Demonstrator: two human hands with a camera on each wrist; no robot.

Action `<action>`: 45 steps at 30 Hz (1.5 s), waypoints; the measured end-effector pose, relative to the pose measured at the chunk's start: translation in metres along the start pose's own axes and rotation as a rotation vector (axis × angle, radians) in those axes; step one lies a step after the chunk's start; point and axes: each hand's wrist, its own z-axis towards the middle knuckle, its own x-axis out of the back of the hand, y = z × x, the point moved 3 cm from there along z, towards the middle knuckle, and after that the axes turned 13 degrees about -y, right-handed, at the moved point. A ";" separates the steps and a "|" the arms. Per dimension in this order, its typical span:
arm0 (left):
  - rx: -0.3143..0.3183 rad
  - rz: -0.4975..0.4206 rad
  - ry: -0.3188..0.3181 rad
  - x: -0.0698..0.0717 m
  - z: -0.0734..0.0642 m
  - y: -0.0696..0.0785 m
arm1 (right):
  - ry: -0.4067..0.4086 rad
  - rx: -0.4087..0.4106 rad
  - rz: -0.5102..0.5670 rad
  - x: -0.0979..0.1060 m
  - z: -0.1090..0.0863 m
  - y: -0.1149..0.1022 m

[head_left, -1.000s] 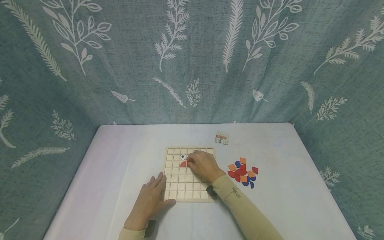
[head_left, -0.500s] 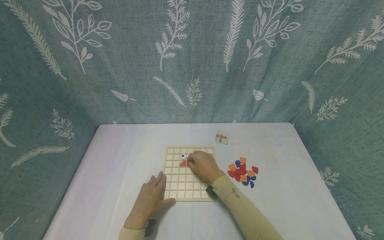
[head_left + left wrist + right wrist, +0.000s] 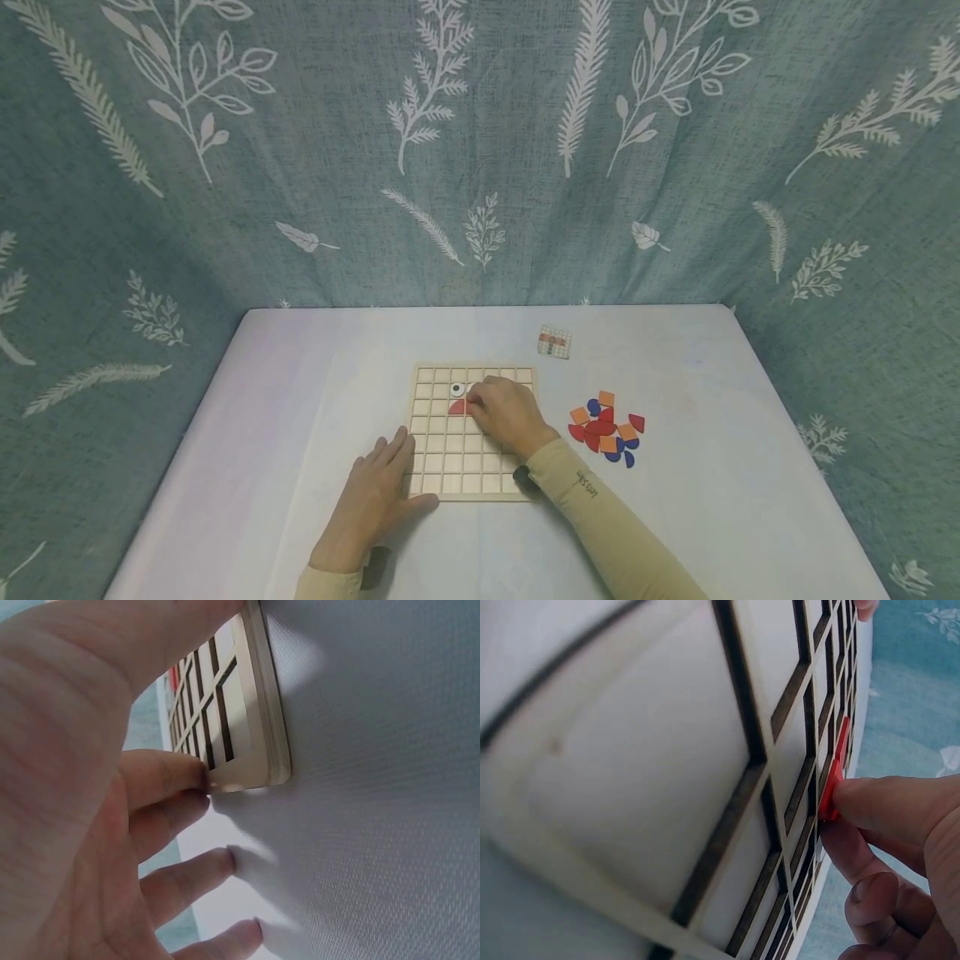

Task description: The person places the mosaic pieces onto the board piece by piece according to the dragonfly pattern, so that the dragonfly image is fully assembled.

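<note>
A pale wooden grid board lies on the table. My left hand rests at its near left corner, fingers extended along the side and thumb by the front edge; in the left wrist view fingertips touch the board's corner. My right hand reaches over the upper cells, thumb and fingertips pinching a red piece at a cell. Beside it a red curved-edge piece sits in the grid. Above that is a white eye disc with a dark dot. Another white disc is mostly hidden by my right fingers.
Right of the board lies a loose pile of red pieces, orange squares and blue rounded pieces. A small pattern card lies behind the board to the right. Green leaf-print curtains hang around the white table.
Both hands keep nearly the same places. The right fingertips stay at the red piece, with only a very slight shift of the whole head view.
</note>
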 end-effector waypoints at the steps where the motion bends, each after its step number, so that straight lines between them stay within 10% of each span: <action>1: 0.000 -0.001 -0.001 0.000 0.000 0.000 | 0.003 -0.001 0.000 0.000 0.000 0.000; 31: 0.015 -0.010 -0.011 0.000 0.001 0.001 | -0.055 -0.023 0.011 0.006 -0.005 -0.003; 45: 0.008 -0.011 -0.015 0.000 0.000 0.000 | -0.046 -0.050 0.033 0.016 -0.038 0.016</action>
